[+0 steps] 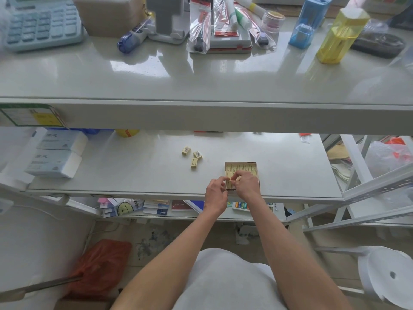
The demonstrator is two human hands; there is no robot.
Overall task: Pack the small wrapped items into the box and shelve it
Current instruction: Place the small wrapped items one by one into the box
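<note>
wrapped items (197, 154), small, pale yellow and barcoded, are seen loose on the shelf (145, 175), three in number, left of one open cardboard box (240, 163) lined with more. one item (230, 184) is pinched over its near end by fingers of left hand (215, 193) and right hand (247, 183)

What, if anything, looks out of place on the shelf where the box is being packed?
Three wrapped items lie loose at differing angles on the shelf, left of the box, not yet packed. Nothing looks spilled or damaged.
</note>
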